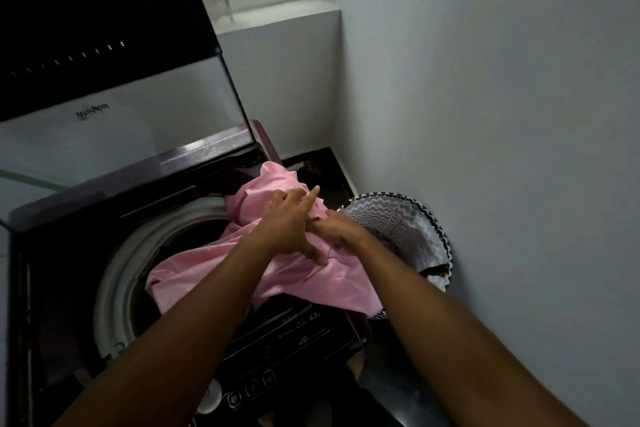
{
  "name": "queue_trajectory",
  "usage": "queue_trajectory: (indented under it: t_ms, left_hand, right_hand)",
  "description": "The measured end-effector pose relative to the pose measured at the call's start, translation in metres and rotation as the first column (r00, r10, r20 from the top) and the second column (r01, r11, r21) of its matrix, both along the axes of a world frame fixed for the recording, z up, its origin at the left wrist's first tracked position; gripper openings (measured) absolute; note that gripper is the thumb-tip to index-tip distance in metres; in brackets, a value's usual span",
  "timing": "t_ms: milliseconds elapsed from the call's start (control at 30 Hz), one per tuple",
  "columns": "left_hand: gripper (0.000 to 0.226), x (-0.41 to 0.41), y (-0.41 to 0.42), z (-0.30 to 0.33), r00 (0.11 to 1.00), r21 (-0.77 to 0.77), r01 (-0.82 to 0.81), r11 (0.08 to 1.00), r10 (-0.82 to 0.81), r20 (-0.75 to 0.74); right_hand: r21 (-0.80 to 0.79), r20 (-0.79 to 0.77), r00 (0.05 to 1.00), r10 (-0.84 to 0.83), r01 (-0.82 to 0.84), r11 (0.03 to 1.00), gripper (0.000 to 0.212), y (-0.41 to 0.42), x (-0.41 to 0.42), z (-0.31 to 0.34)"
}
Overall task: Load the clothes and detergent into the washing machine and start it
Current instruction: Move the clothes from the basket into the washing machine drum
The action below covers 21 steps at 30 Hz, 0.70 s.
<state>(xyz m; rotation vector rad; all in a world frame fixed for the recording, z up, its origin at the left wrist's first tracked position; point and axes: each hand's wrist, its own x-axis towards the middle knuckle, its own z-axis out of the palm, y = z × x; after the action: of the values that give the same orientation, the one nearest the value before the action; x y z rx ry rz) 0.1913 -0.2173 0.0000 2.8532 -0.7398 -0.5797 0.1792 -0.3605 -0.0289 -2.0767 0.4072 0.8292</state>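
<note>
A person stands at a top-loading washer (52, 288) in a dim corner, its lid (104, 62) propped upright and the round drum (114, 288) open below. A pink cloth (214, 284) is draped over the drum's right edge, part hanging into the opening, part bunched up toward the hinge, part spilling across the control panel (294, 340). The left hand (289, 222) lies on top of the cloth, fingers spread and mostly flat, forefinger pointing away; it presses more than it grips. The right hand (334, 227) is just beside it, touching, fingers curled into a fold of the cloth and seemingly pinching it. A zigzag-patterned laundry basket (408, 229) sits against the wall to the right, with something dark visible inside. This looks like the loading step, early in the task: no detergent is in view and the lid is up. The next move likely calls for gathering the loose cloth off the panel and pushing it fully down into the drum.
</note>
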Motion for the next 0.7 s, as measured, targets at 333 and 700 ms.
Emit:
queue_trajectory:
  t_ms: [333, 700]
  left_hand:
    - [0.118, -0.007, 0.023, 0.003, 0.992, -0.355, -0.118, 0.927, 0.095, -0.083]
    - [0.120, -0.011, 0.120, 0.052, 0.960, -0.508, -0.279, 0.815, 0.238, -0.145]
  right_hand:
    - [-0.151, 0.268, 0.957, -0.113, 0.157, 0.976, 0.046, 0.023, 0.001, 0.042]
    - [0.122, 0.437, 0.882, -0.174, 0.134, 0.984, 0.030, 0.112, 0.003, 0.089]
